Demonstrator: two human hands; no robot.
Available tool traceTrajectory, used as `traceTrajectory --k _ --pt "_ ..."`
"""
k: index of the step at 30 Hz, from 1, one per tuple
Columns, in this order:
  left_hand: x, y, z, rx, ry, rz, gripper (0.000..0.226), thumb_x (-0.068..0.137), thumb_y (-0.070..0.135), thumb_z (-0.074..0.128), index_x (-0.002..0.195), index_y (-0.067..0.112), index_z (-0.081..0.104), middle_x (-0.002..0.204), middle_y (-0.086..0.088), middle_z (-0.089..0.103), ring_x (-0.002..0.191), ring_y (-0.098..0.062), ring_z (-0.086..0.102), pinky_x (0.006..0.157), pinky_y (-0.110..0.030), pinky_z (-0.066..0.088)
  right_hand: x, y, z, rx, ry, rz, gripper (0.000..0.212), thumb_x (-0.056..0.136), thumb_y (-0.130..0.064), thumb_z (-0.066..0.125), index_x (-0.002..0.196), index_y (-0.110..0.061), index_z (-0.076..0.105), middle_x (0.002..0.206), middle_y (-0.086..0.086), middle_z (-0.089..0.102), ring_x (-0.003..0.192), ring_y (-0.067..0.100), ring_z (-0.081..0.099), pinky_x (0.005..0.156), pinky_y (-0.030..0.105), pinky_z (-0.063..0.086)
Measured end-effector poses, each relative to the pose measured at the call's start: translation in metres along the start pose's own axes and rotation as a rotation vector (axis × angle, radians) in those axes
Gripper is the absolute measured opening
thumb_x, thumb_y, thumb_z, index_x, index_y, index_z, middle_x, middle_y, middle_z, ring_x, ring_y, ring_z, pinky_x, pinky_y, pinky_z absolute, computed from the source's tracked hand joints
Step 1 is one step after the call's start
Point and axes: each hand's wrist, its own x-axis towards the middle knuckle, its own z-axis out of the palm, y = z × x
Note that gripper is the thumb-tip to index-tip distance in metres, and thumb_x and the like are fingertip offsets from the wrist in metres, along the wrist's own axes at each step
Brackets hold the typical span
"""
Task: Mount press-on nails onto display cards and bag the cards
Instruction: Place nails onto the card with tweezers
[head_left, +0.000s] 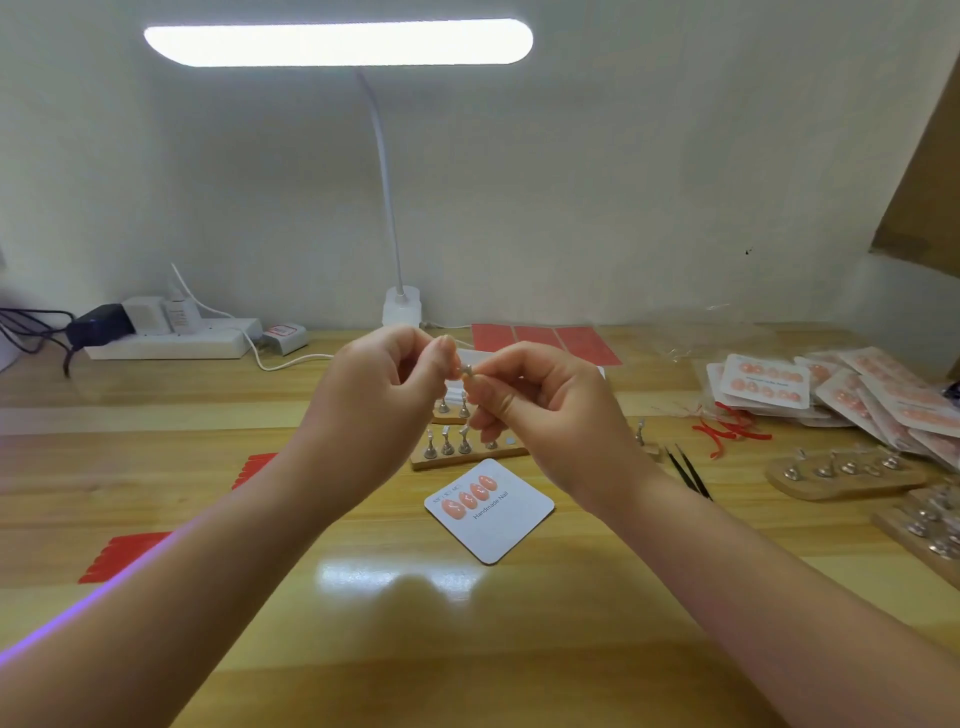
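Both hands raised together over the middle of the table, fingertips meeting. Left hand curled, thumb and forefinger pinching a small metal stand; right hand curled too, pinching the same stand from the other side. Whether a nail sits on that stand: cannot tell, too small and hidden by the fingers. Directly below the hands, a wooden base with several metal stands upright on it, a second such base just behind, mostly hidden. Nearer, a white card printed "Handmade Nail", lying tilted flat on the table, 4 pink nails mounted in a row along its upper left edge. Black tweezers beside the right wrist, on the table. Far right, a pile of bagged cards with pink nails, overlapping one another; in front of them red strips in a loose tangle, and 2 more wooden bases with stands near the right edge. Clear bags behind the pile. Red sheets flat at the back, behind the hands; more red pieces at the left. Lamp lit overhead, its base against the wall. Power strip at back left with plugs and a white cable.
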Motion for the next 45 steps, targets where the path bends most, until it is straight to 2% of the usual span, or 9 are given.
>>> traceTrajectory --k 15,17,21,24,27,32,36,40,45 --pt "-0.005 -0.001 0.012 -0.351 0.125 -0.096 0.03 0.093 0.03 0.056 0.065 0.03 0.068 0.054 0.01 0.058 0.043 -0.002 0.045 0.043 -0.012 0.035 -0.003 -0.002 0.007 0.053 0.026 -0.057 0.02 0.088 0.003 0.063 0.083 -0.016 0.067 0.072 -0.01 0.068 0.065 0.009 0.067 0.062 0.022 0.055" --pt "-0.008 -0.001 0.011 -0.305 0.135 -0.033 0.027 0.091 0.032 0.056 0.067 0.029 0.067 0.053 0.007 0.056 0.043 -0.003 0.042 0.043 -0.013 0.035 -0.004 -0.003 0.007 0.052 0.026 -0.036 0.019 0.087 0.001 0.065 0.081 -0.017 0.068 0.072 -0.009 0.068 0.063 0.011 0.067 0.061 0.023 0.054" --pt "-0.01 -0.006 0.007 0.075 0.187 0.26 0.015 0.092 0.028 0.06 0.077 0.031 0.062 0.068 0.008 0.058 0.059 -0.007 0.051 0.051 -0.01 0.037 -0.003 -0.008 0.002 0.026 0.016 0.117 0.006 0.086 -0.007 0.07 0.083 -0.012 0.07 0.063 -0.002 0.066 0.055 0.014 0.065 0.053 0.023 0.053" --pt "-0.008 -0.01 0.005 0.172 0.198 0.355 0.009 0.092 0.025 0.061 0.084 0.028 0.065 0.075 0.011 0.059 0.064 -0.013 0.051 0.054 -0.014 0.038 0.0 -0.013 0.0 0.172 -0.035 0.263 0.003 0.088 -0.007 0.067 0.086 -0.005 0.069 0.066 0.006 0.068 0.059 0.018 0.067 0.056 0.026 0.056" --pt "-0.008 -0.009 0.003 0.133 0.171 0.386 0.016 0.092 0.022 0.063 0.086 0.036 0.064 0.076 0.011 0.059 0.062 -0.014 0.05 0.055 -0.01 0.035 0.001 -0.017 0.001 0.292 -0.061 0.325 0.025 0.08 -0.025 0.071 0.086 -0.001 0.066 0.07 0.013 0.066 0.061 0.024 0.067 0.058 0.029 0.056" --pt "-0.01 -0.001 0.004 -0.066 0.129 0.236 0.026 0.09 0.026 0.063 0.074 0.047 0.067 0.066 0.018 0.06 0.054 -0.004 0.047 0.052 -0.007 0.034 0.0 -0.016 0.003 0.334 -0.048 0.315 0.028 0.08 -0.025 0.069 0.09 0.001 0.066 0.073 0.014 0.067 0.063 0.024 0.068 0.059 0.029 0.057" --pt "-0.011 0.001 0.005 -0.16 0.104 0.099 0.021 0.09 0.03 0.065 0.073 0.041 0.07 0.055 -0.008 0.055 0.049 -0.028 0.042 0.046 -0.024 0.037 0.0 -0.014 0.002 0.325 -0.023 0.314 0.017 0.087 -0.016 0.067 0.091 0.001 0.067 0.075 0.014 0.067 0.065 0.025 0.069 0.06 0.03 0.057" --pt "-0.007 0.0 0.002 -0.155 0.037 0.043 0.013 0.088 0.026 0.066 0.076 0.031 0.068 0.061 0.012 0.062 0.051 -0.013 0.048 0.046 -0.019 0.04 0.0 -0.012 -0.001 0.259 0.003 0.298 0.013 0.088 -0.012 0.067 0.09 0.001 0.068 0.075 0.014 0.068 0.067 0.024 0.069 0.062 0.03 0.057" --pt "0.003 -0.001 -0.008 -0.106 -0.139 -0.018 0.013 0.091 0.026 0.062 0.08 0.022 0.067 0.064 0.012 0.065 0.053 -0.004 0.054 0.046 -0.012 0.04 -0.001 -0.015 -0.002 0.173 -0.023 0.241 0.008 0.088 -0.009 0.067 0.083 -0.005 0.072 0.069 0.007 0.069 0.066 0.02 0.069 0.061 0.029 0.057"
